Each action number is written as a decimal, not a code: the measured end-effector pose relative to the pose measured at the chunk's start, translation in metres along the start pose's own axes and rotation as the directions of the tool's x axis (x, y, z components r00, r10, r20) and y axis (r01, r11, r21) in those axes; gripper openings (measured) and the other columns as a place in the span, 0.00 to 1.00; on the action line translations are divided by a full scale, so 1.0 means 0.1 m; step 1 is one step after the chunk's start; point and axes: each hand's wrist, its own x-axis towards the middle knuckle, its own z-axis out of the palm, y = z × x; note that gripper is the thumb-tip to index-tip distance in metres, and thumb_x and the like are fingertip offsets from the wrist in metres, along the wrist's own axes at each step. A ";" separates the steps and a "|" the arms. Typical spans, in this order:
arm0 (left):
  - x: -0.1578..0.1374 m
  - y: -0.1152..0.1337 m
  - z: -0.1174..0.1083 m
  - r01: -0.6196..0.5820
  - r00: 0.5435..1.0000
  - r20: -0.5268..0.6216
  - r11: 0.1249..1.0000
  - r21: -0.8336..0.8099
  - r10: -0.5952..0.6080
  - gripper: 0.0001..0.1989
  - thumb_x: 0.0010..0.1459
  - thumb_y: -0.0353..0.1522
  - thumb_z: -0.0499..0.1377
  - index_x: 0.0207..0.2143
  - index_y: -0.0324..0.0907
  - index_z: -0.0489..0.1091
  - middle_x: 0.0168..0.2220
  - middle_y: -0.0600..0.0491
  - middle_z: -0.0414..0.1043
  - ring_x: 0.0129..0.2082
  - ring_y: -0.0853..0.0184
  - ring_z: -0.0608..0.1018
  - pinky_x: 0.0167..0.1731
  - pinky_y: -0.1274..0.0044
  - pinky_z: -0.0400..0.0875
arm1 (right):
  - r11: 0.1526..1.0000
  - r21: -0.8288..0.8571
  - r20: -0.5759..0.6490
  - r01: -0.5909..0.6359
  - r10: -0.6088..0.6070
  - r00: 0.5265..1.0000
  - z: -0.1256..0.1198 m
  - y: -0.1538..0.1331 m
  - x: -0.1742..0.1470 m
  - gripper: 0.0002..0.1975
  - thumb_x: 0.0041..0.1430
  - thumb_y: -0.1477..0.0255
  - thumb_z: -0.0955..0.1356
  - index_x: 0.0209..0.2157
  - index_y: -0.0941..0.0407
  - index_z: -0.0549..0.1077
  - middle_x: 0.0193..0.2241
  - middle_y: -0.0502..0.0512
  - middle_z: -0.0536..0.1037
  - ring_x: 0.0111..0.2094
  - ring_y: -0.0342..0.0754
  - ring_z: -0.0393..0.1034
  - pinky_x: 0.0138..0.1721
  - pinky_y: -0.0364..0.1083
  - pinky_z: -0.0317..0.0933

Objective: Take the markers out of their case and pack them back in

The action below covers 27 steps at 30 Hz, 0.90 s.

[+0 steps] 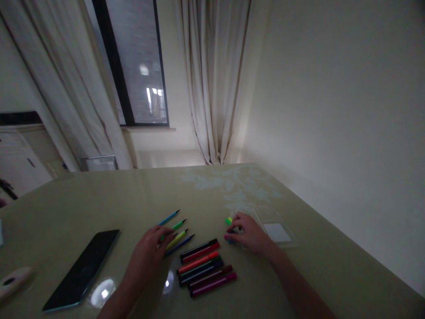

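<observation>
My left hand (153, 245) is over a row of uncapped markers, fingers curled and pinched on a marker that they mostly hide. Around its fingertips lie a blue marker (168, 217), a green marker (179, 224), a yellow marker (177, 239) and a dark blue marker (179, 246), dark tips pointing to the far right. To the right, my right hand (249, 232) is low over the table with thumb and fingers closed together at a small pink marker cap (227, 237). Green and yellow caps (229, 220) show just beyond its fingers; a blue piece shows beneath.
Several capped markers (206, 268) lie in a row between my forearms. A clear plastic case (288, 241) with a white card lies behind my right hand. On the left are a dark tablet or phone (83, 268) and a pale rounded object (15, 282). A wall borders the table's right side.
</observation>
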 end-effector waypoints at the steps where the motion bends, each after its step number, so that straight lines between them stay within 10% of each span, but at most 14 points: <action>1: 0.01 -0.05 -0.05 0.047 0.999 0.000 0.999 0.021 -0.047 0.17 0.65 0.47 0.56 0.38 0.48 0.79 0.38 0.49 0.79 0.38 0.57 0.80 0.41 0.67 0.74 | 1.000 -0.019 0.020 0.006 -0.006 1.000 0.02 -0.01 -0.01 0.03 0.52 0.70 0.78 0.31 0.51 0.84 0.37 0.55 0.78 0.40 0.54 0.73 0.42 0.50 0.65; 7: 0.01 -0.13 -0.11 0.098 0.977 0.184 0.994 0.037 -0.103 0.13 0.59 0.43 0.59 0.38 0.47 0.78 0.39 0.50 0.79 0.39 0.57 0.79 0.41 0.69 0.72 | 0.990 -0.138 0.055 0.027 -0.020 0.998 0.14 -0.06 -0.04 0.03 0.59 0.73 0.72 0.36 0.54 0.79 0.40 0.58 0.78 0.44 0.54 0.72 0.46 0.50 0.65; 13: -0.01 -0.17 -0.02 0.127 0.986 0.092 0.984 0.125 -0.139 0.15 0.60 0.41 0.54 0.43 0.45 0.76 0.41 0.48 0.78 0.42 0.55 0.79 0.45 0.67 0.70 | 0.986 -0.167 0.111 -0.003 0.022 0.994 0.14 -0.10 -0.03 0.02 0.61 0.74 0.70 0.37 0.56 0.76 0.39 0.57 0.80 0.43 0.54 0.72 0.46 0.49 0.63; 27: 0.04 -0.21 0.03 0.230 0.965 0.099 0.967 0.112 -0.241 0.22 0.56 0.43 0.54 0.45 0.41 0.79 0.48 0.44 0.75 0.44 0.56 0.80 0.48 0.68 0.72 | 0.963 0.269 -0.050 0.006 0.008 0.999 0.15 -0.21 0.02 0.09 0.60 0.68 0.72 0.41 0.54 0.80 0.37 0.55 0.82 0.38 0.50 0.75 0.40 0.48 0.66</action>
